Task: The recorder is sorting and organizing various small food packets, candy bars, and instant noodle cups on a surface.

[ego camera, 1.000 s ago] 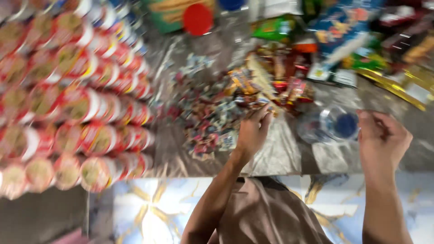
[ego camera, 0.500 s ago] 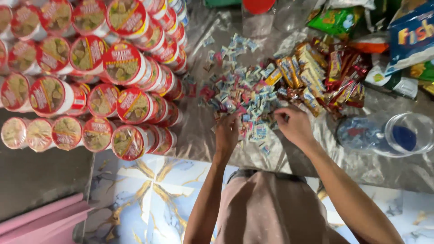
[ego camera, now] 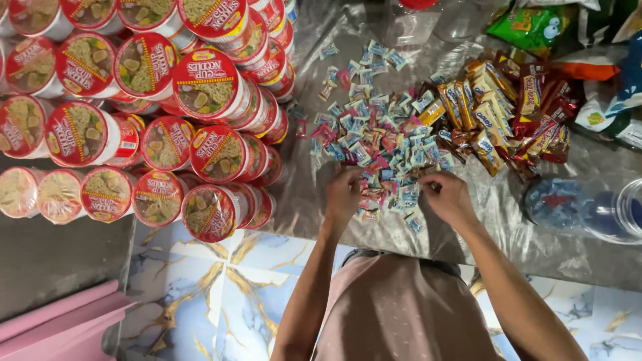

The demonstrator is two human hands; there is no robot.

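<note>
A heap of small wrapped candies (ego camera: 381, 144) in blue, pink and white lies spread on a sheet of clear plastic (ego camera: 314, 200) over the counter. My left hand (ego camera: 344, 194) rests at the near edge of the heap with its fingers curled onto the candies. To its right, my right hand (ego camera: 447, 195) pinches at candies on the same edge. Whether either hand has lifted a candy is hidden by the fingers.
Stacked red-lidded noodle cups (ego camera: 167, 107) fill the left side. Orange and red snack bars (ego camera: 501, 113) lie right of the candies, with a clear plastic jar (ego camera: 588, 214) on its side near the front right. Snack bags (ego camera: 542, 27) sit at the back.
The view has swung left and steadied. My right hand left the jar side and came to the candy heap; both hands now work at its near edge.
</note>
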